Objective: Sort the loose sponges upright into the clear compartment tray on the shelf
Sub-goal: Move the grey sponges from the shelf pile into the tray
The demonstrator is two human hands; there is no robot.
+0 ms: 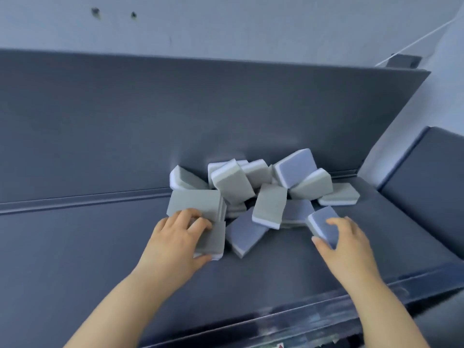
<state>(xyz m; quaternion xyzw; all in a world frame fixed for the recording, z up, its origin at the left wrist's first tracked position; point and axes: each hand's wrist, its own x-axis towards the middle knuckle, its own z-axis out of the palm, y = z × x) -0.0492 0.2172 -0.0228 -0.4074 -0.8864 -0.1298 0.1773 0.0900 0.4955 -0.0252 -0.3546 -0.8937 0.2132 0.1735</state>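
Observation:
Several grey-and-lilac sponges lie in a loose heap [253, 187] on the dark shelf [100, 247], against its back panel. My left hand [175, 237] grips a sponge [211, 239] at the heap's left front, fingers over its top and thumb under its lower edge. Another grey sponge [198, 203] sits just above those fingers. My right hand [344, 244] pinches a lilac-faced sponge [321, 224] at the heap's right front, thumb on its near side. A clear plastic edge [301, 315], perhaps the tray's wall, shows blurred along the shelf's front.
The shelf's tall back panel [200, 109] rises behind the heap. A second dark shelf section [431, 177] adjoins on the right. A pale wall [226, 23] lies beyond. Bare shelf surface stretches to the left of the heap.

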